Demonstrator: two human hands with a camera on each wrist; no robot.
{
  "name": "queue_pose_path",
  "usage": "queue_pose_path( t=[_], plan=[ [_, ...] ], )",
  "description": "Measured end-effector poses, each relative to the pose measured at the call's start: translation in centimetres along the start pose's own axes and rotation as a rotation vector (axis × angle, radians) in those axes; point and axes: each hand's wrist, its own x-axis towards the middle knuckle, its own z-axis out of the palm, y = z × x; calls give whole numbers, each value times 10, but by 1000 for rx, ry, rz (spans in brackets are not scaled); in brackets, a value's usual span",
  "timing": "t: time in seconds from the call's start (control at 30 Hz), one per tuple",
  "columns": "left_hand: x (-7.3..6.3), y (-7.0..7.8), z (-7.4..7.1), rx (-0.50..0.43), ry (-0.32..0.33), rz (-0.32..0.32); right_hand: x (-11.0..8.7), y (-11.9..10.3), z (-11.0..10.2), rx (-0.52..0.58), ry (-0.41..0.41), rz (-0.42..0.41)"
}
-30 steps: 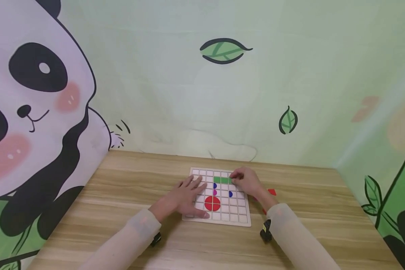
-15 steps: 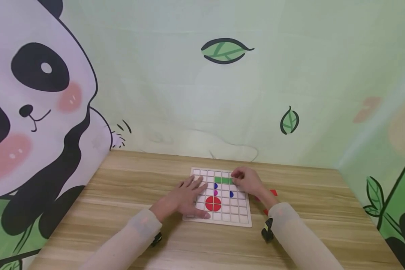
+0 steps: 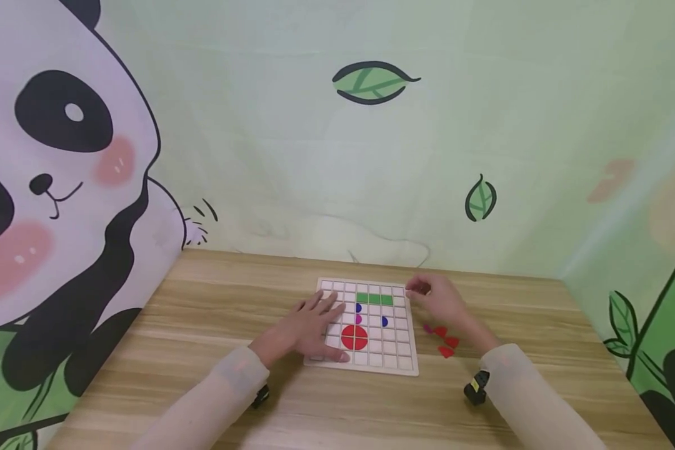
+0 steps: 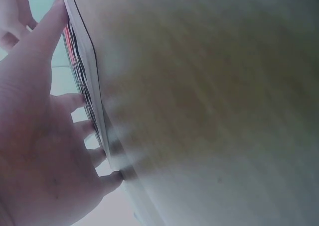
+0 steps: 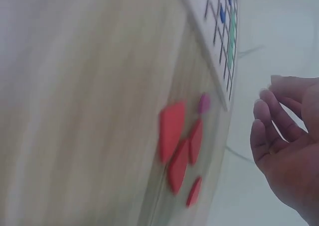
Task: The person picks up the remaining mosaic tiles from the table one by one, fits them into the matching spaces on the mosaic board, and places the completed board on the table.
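A white gridded board (image 3: 394,347) lies on the table. My left hand (image 3: 315,325) rests on its left side with fingers spread; the left wrist view shows the fingertips (image 4: 114,178) along the board's edge. Three green squares (image 3: 374,299) make a row near the far side. Below them sit two blue half-circles (image 3: 385,321), a magenta half-circle (image 3: 358,319) and a red circle (image 3: 354,338) of quarter pieces. Just off the far right corner hovers my right hand (image 3: 439,301), its fingers loosely bent. Nothing shows between its fingertips in the right wrist view.
Right of the board, several loose red pieces (image 5: 172,131) and a magenta piece (image 5: 204,103) lie on the wooden table (image 3: 219,294). A printed cloth wall (image 3: 292,156) with a panda and leaves stands behind and at both sides.
My right hand has let go of the rightmost green square and drawn back to the right, off the board. The red pieces now show fully. The left hand stays put.
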Motion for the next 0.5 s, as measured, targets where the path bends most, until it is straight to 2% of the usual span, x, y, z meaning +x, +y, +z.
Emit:
queue_pose_path(
  t=[0.23,0.5],
  plan=[
    [0,0,-1,-9,-10,0,-27,8,-12,-132,-94,-89],
    [-1,0,-2,-6,-2,1,-46,17,-12,-238,-182,-89]
  ],
)
